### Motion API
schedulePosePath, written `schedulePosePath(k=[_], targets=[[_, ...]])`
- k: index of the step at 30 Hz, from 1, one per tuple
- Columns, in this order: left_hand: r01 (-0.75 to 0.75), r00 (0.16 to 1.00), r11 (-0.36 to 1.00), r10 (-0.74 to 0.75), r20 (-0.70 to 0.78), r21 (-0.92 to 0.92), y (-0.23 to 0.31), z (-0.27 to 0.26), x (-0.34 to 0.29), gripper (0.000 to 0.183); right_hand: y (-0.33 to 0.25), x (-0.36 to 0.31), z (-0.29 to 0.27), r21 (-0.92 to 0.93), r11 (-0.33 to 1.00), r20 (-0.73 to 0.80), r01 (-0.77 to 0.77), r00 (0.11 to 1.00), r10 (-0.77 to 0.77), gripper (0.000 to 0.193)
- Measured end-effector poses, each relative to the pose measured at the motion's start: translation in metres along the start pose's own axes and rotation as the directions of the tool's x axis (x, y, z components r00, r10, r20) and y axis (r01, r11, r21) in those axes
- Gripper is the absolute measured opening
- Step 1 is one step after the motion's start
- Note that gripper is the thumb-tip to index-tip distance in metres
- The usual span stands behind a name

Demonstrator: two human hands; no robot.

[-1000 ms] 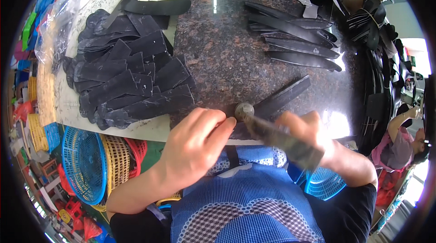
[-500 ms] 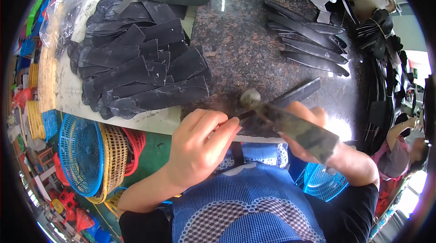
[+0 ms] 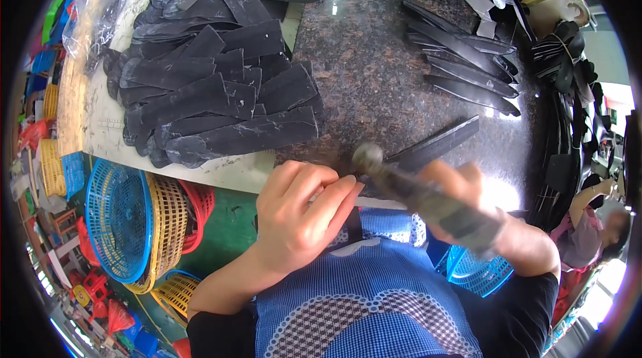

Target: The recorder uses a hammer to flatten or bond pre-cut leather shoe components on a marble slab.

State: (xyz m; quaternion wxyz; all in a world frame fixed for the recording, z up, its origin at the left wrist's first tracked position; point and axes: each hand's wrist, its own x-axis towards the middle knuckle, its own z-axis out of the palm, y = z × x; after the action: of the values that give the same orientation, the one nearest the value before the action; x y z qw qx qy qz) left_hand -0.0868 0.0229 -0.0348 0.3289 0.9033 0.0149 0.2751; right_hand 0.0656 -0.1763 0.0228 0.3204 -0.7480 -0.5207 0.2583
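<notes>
My right hand is closed round a hammer, blurred by motion. Its rounded metal head is close to my left fingertips, over the near edge of the stone slab. My left hand has its fingers bent and pressed together at that edge. They pinch the near end of a dark strip; the hammer hides part of that spot. A black leather-like strip lies slanting on the slab just beyond the hammer. To the left is a big pile of black, round-ended strips.
Several curved, glossy black strips lie on the granite slab. More black pieces crowd its right side. Clear plastic wrap is at the back left. Blue and yellow baskets stand below left. Another person sits far right.
The view has shifted slightly, so the table things appear a little to the right. Both hands stay at the near edge; the hammer head remains low beside my left fingertips.
</notes>
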Motion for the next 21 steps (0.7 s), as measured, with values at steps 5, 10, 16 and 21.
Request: schedulePosePath(k=[5,10,16,21], targets=[[-0.046,0.999,0.989,0.049,-0.018,0.137,0.002,-0.002,-0.002,0.026,0.007,-0.002,0.007,-0.023,1.0,0.011,-0.004,1.0,0.005,0.017],[0.073,0.996,0.993,-0.076,0.035,0.095,0.014,-0.001,-0.002,0.026,-0.004,-0.004,-0.003,-0.107,0.992,0.004,0.062,0.998,-0.061,0.019],[-0.211,0.965,0.977,0.213,0.154,-0.031,-0.017,0.014,0.042,0.023,0.014,-0.035,-0.024,-0.52,0.852,-0.142,0.067,0.976,-0.163,0.048],[-0.502,0.795,0.849,0.528,0.298,-0.165,-0.037,0.017,0.088,0.026,0.003,-0.038,-0.02,-0.052,0.989,-0.139,-0.138,0.982,0.129,0.023]])
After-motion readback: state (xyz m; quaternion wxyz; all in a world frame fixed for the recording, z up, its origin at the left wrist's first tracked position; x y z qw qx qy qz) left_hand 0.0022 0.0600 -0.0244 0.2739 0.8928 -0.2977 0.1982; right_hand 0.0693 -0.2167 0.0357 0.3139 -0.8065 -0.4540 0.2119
